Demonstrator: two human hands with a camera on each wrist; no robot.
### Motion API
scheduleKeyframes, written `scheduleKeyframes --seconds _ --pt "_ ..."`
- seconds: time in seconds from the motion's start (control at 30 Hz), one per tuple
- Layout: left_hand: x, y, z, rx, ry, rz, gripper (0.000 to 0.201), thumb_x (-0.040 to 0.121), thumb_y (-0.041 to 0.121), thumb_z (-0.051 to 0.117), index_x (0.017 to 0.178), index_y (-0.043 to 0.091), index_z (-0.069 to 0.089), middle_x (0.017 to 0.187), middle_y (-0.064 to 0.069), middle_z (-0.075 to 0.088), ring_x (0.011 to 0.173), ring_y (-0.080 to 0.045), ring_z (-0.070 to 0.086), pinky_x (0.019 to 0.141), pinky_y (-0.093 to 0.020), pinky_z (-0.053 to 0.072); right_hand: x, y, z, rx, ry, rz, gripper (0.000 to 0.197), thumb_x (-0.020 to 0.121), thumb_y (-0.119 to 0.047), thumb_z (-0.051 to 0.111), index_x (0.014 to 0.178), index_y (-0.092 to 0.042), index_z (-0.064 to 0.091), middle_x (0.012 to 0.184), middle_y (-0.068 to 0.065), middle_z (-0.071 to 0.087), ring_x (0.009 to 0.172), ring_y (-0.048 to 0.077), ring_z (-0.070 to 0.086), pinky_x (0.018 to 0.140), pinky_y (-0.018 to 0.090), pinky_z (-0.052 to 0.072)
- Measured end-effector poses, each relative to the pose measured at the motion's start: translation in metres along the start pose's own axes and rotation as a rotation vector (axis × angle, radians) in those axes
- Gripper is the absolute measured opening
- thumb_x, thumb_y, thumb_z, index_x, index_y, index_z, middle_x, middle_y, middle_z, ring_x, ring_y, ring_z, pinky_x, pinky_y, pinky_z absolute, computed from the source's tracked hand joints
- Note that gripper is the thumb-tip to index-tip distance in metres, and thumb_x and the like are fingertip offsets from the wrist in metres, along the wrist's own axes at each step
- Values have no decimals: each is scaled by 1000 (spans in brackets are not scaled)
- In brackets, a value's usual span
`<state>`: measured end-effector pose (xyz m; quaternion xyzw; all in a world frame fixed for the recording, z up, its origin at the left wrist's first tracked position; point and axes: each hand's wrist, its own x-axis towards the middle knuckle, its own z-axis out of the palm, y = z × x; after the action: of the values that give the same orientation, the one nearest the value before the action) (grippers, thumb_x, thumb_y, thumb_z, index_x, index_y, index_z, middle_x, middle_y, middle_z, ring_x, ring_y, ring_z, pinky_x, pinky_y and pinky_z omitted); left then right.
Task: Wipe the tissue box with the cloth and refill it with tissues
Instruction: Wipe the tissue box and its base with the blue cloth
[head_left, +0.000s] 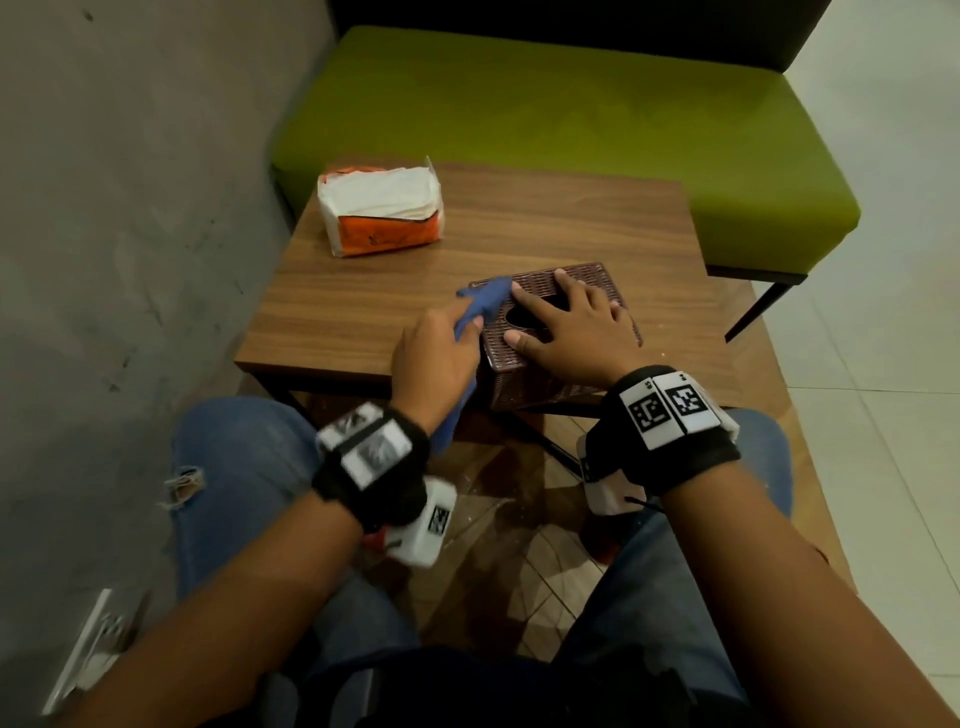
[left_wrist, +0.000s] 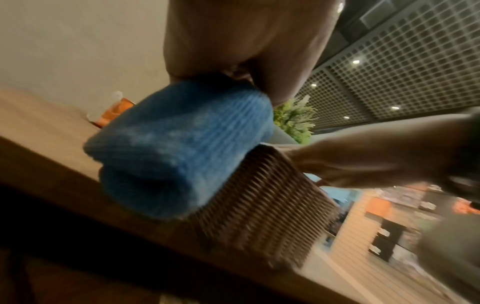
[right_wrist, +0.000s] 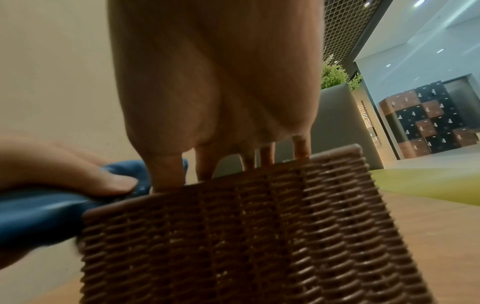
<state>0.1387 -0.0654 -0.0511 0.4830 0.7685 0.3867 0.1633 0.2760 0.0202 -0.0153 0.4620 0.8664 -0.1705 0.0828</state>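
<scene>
On the wooden table (head_left: 519, 228), the woven tissue box (head_left: 597, 291) sits under the right hand (head_left: 571, 327), fingers spread flat; left hand (head_left: 431, 358) pinches the soft cloth (head_left: 483, 304) against its rigid, probably light, left edge

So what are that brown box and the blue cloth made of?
The tissue box looks like woven wicker or a plastic imitation: brown interlaced strands, slightly glossy. The cloth seems soft ribbed microfibre, matte and fuzzy, though blur leaves that open.
</scene>
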Motion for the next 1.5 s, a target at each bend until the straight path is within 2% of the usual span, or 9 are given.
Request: scheduleKeyframes --seconds 0.17,0.3,0.47,0.6,0.77,0.93,1.17,1.3,1.5 --pt "-67 5 -2 -52 26 100 19 91 20 53 99 9 67 91 -4 67 83 -16 62 73 -39 51 -1 -3 0 -8 11 7 58 95 -59 35 149 -49 13 163 3 -1 148 30 2 116 53 10" --pt "-30 2 -3 -106 14 0 22 93 19 51 108 14 66 96 -6 69 90 -20 63 79 -38 52 -3 -4 -1 -10 2 15 60 95 -60 35 149 -49 12 163 4 -2 148 30 1 116 53 10" --pt "-19 11 -2 -29 -8 2 18 94 19 50 101 12 65 81 -5 62 80 -25 61 68 -36 46 -3 -6 3 1 0 47 60 96 -61 31 150 -48 8 163 4 -6 149 27 -3 117 52 7" --pt "-72 11 -6 55 30 133 21 91 23 51 102 11 64 95 -5 66 86 -24 63 69 -39 51 -3 -8 5 12 3 55 59 97 -60 29 150 -47 9 163 5 -5 149 27 -3 117 52 6" --pt "-49 12 -14 236 31 128 32 91 19 52 122 20 60 116 -1 64 101 -24 61 73 -31 45 0 -3 -14 -44 -49 44 57 96 -60 32 149 -47 18 158 15 12 146 33 7 117 52 13" --pt "-14 -2 -23 260 -43 133 38 90 17 50 127 25 57 124 0 61 108 -25 58 79 -36 49 -10 12 -31 -82 -123 -92 76 85 -42 69 149 -26 32 156 15 16 144 33 16 114 46 27" --pt "-28 7 3 193 75 39 41 93 17 51 134 18 51 119 -8 58 104 -26 57 79 -37 48 -5 7 -15 -25 -83 -105 80 90 -38 64 153 -13 20 162 12 11 147 29 17 118 38 20" --pt "-90 13 13 175 -33 209 45 91 20 53 136 21 47 114 -1 59 96 -15 59 69 -22 41 1 7 -15 -62 -23 -113 76 89 -39 63 151 -13 28 159 14 20 144 33 24 116 40 24" --pt "-104 11 -3 224 -174 396 45 88 27 46 132 24 53 108 3 61 92 -12 59 65 -22 49 -1 8 -17 -43 -43 -114 80 90 -42 62 153 -15 21 161 11 13 147 30 17 117 38 19"
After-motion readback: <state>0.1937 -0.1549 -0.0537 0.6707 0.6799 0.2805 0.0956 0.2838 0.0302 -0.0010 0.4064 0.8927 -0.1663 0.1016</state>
